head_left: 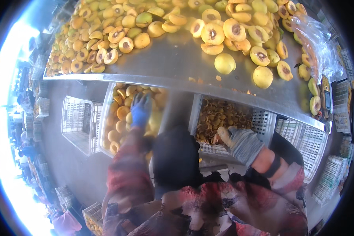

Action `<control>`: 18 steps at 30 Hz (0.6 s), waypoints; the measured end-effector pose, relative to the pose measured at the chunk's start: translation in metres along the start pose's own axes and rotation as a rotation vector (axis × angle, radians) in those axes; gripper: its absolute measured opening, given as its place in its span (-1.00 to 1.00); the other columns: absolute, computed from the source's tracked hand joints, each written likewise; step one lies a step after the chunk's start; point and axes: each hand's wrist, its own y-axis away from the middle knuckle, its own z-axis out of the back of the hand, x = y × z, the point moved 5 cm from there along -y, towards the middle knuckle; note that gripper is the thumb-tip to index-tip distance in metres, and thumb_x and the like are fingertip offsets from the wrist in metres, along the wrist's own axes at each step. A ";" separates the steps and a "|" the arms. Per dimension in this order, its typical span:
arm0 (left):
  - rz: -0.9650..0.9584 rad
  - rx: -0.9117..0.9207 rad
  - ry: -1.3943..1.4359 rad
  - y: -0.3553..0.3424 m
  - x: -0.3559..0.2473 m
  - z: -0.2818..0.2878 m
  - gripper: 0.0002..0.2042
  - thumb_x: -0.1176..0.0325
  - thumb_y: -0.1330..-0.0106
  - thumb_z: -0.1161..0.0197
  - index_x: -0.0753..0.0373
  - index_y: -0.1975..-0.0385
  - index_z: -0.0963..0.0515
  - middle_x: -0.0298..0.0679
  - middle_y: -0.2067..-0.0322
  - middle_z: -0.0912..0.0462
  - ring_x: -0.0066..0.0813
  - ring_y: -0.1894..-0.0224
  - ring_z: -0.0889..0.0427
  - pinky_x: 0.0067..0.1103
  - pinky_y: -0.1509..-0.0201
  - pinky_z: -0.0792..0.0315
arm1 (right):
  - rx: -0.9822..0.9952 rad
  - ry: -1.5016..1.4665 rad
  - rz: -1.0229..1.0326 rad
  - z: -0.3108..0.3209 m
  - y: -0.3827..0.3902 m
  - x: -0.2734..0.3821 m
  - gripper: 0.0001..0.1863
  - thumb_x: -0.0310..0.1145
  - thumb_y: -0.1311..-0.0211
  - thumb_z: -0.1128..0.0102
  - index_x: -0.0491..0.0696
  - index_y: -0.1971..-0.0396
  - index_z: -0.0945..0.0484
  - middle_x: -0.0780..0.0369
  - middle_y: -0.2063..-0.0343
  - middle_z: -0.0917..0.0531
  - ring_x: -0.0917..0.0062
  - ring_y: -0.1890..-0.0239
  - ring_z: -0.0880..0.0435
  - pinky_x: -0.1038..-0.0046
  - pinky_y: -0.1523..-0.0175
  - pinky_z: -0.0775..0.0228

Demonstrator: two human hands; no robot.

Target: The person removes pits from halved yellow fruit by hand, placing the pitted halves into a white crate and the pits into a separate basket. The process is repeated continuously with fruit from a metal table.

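My left hand (pixel 141 109), in a blue glove and somewhat blurred, reaches over a white crate (pixel 105 118) of halved yellow fruit (pixel 121 112), its fingers extended among the pieces. My right hand (pixel 238 141), in a grey knit glove with a bare fingertip showing, is closed at the near edge of a crate (pixel 263 122) full of brown-yellow scraps (pixel 224 116); what it holds, if anything, is hidden. Above both hands a steel table (pixel 169 59) bears many halved and a few whole yellow fruit (pixel 234 29), some halves showing brown centres.
An empty white crate (pixel 69 118) stands left, more crates (pixel 303 145) right. A clear plastic bag (pixel 314 47) lies at the table's right end above small items (pixel 325 98). At far left a person in pink (pixel 65 222) is among crates.
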 end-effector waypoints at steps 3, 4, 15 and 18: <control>0.200 -0.202 0.361 0.008 0.007 0.062 -0.74 0.47 -0.24 -0.11 0.33 0.07 -0.51 -0.04 0.17 -0.56 -0.18 0.08 -0.52 -0.43 -0.03 -0.38 | -0.033 -0.151 -0.052 0.006 0.006 -0.007 -0.57 -0.45 -0.23 0.09 -0.03 -0.13 -0.24 0.02 0.43 -0.53 0.22 0.55 -0.57 0.22 0.56 -0.37; 0.140 -0.221 0.337 -0.003 -0.017 0.078 -0.72 0.51 -0.24 -0.12 0.33 0.04 -0.49 -0.10 0.19 -0.57 -0.26 0.14 -0.52 -0.48 0.01 -0.40 | -0.067 -0.173 -0.077 0.011 0.010 -0.010 -0.57 -0.44 -0.23 0.09 -0.02 -0.13 -0.24 0.01 0.44 -0.53 0.20 0.55 -0.57 0.21 0.55 -0.38; -0.031 0.542 0.262 -0.139 -0.267 0.035 -0.45 0.31 -0.16 -0.25 0.21 -0.18 -0.31 -0.09 0.15 -0.60 -0.36 0.11 -0.61 -0.52 0.12 -0.47 | -0.242 -0.284 -0.021 -0.030 0.017 -0.009 -0.75 -0.08 -0.13 -0.07 0.06 0.36 -0.47 0.19 0.58 -0.59 0.29 0.57 -0.62 0.25 0.54 -0.35; -0.165 0.609 -0.035 -0.147 -0.295 0.002 -0.35 0.17 -0.12 -0.27 0.22 -0.23 -0.25 0.01 0.14 -0.58 -0.24 0.06 -0.59 -0.42 0.08 -0.45 | -0.310 -0.287 -0.067 -0.022 0.024 -0.011 -0.79 -0.17 -0.07 -0.11 0.02 0.41 -0.47 0.18 0.62 -0.58 0.29 0.63 -0.60 0.23 0.56 -0.34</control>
